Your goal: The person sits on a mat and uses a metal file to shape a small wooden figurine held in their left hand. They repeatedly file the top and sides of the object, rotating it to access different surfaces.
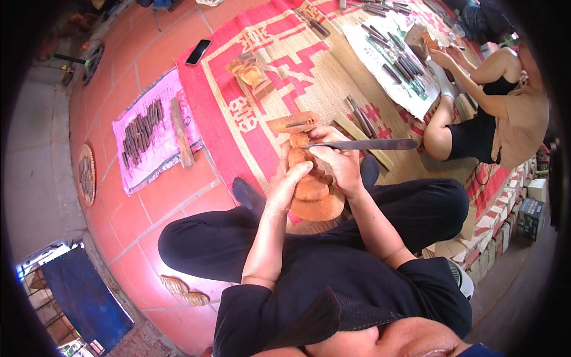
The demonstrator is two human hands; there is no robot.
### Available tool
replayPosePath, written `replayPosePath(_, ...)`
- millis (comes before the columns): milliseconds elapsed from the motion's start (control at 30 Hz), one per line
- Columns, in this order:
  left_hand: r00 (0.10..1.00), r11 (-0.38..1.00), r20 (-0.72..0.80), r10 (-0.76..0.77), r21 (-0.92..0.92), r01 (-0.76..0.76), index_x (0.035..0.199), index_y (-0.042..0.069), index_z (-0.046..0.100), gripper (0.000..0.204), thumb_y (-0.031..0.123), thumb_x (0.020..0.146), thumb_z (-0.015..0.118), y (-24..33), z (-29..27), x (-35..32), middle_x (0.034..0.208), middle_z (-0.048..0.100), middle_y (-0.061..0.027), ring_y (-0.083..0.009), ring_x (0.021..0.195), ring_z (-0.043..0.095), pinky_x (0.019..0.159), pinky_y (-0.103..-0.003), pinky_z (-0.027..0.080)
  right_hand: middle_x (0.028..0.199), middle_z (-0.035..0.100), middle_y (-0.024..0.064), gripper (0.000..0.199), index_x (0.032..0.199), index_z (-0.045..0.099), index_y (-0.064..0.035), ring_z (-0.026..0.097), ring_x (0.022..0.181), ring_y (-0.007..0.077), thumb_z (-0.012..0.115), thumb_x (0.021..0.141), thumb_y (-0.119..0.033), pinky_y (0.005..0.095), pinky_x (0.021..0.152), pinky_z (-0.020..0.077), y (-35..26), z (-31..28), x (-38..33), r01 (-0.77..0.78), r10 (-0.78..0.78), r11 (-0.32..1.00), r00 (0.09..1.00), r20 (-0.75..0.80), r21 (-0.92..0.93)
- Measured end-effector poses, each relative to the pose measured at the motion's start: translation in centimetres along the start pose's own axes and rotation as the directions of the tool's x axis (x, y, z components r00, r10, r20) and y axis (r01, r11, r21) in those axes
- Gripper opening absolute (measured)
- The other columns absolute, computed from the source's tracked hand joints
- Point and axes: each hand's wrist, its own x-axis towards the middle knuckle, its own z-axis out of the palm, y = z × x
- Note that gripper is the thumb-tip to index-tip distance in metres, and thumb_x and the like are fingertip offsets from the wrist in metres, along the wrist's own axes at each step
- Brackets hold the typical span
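Observation:
Between my crossed legs stands an orange-brown wood carving [310, 189], rounded in the middle and wide at its base. My left hand [291, 181] is closed around its left side, the thumb pressed on the wood. A long dark carving chisel [375, 144] lies in the grip of my right hand [340, 165], its handle end pointing right and its tip at the carving's upper part. The fingers of my right hand also rest against the wood, and the exact cutting edge is hidden by them. At the carving's top is a flat, broad piece with a dark slot.
A red and straw-coloured mat [238, 154] lies ahead, with another carved wood piece [247, 71] and a phone [198, 52]. To the left, a pink cloth [134, 178] bears several chisels and a wooden stick [180, 134]. At right, a co-worker [505, 113] sits beside a tool-covered white sheet [363, 50].

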Motion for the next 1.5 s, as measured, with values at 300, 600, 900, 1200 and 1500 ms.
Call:
replayPosePath(300, 1.0, 0.998, 0.008, -0.03, -0.047, 0.03, 0.147, -0.002, 0.007, 0.096, 0.023, 0.077, 0.067, -0.2, -0.5, 0.2, 0.128, 0.046, -0.0153, -0.0225, 0.116, 0.048, 0.1, -0.035, 0.039, 0.109, 0.06, 0.0119, 0.013, 0.093, 0.063, 0.0039, 0.06, 0.095, 0.0151, 0.06, 0.081, 0.002, 0.027, 0.084, 0.0468, -0.6, 0.7, -0.4, -0.075, 0.083, 0.978, 0.996, -0.032, 0.196)
replayPosePath(600, 1.0, 0.995, 0.02, -0.02, -0.102, 0.022, 0.147, 0.003, 0.013, 0.089, 0.02, 0.078, 0.066, -0.6, -0.5, 0.2, 0.12, 0.05, -0.0123, -0.0195, 0.107, 0.052, 0.093, -0.031, 0.044, 0.1, 0.063, 0.0091, 0.007, 0.086, 0.063, 0.0012, 0.059, 0.095, 0.0151, 0.062, 0.079, 0.002, 0.0274, 0.082, 0.0473, -1.0, 0.4, -0.2, -0.052, 0.065, 0.981, 0.996, -0.064, 0.187)
replayPosePath(900, 1.0, 0.999, 0.003, 0.014, -0.04, -0.014, 0.142, 0.005, 0.025, 0.076, 0.018, 0.079, 0.065, -0.3, -0.1, 0.1, 0.125, 0.048, -0.0128, -0.0205, 0.111, 0.05, 0.094, -0.032, 0.043, 0.098, 0.065, 0.0101, 0.013, 0.083, 0.065, -0.0002, 0.061, 0.087, 0.0119, 0.064, 0.075, 0.01, 0.0234, 0.077, 0.048, -0.8, 0.7, 0.1, 0.063, -0.042, 0.976, 0.994, -0.1, 0.209)
replayPosePath(1200, 0.999, 0.999, 0.015, 0.037, 0.016, -0.037, 0.144, 0.0, 0.018, 0.081, 0.015, 0.079, 0.064, -0.5, -0.3, 0.1, 0.129, 0.046, -0.0148, -0.0211, 0.115, 0.049, 0.095, -0.031, 0.043, 0.101, 0.064, 0.0118, 0.005, 0.08, 0.063, 0.0007, 0.061, 0.084, 0.013, 0.065, 0.077, 0.004, 0.0262, 0.074, 0.0481, -0.8, 0.5, -0.4, 0.056, -0.051, 0.996, 0.997, -0.065, 0.075)
replayPosePath(1500, 1.0, 1.0, 0.005, -0.004, 0.004, 0.004, 0.141, 0.0, 0.024, 0.075, 0.017, 0.079, 0.063, -0.6, -0.4, 0.3, 0.125, 0.049, -0.0139, -0.0201, 0.112, 0.05, 0.096, -0.032, 0.042, 0.104, 0.064, 0.017, 0.007, 0.083, 0.061, 0.003, 0.063, 0.091, 0.0183, 0.059, 0.08, 0.009, 0.0294, 0.084, 0.05, -1.6, 0.6, -0.2, 0.098, -0.077, 0.978, 0.99, -0.116, 0.183)
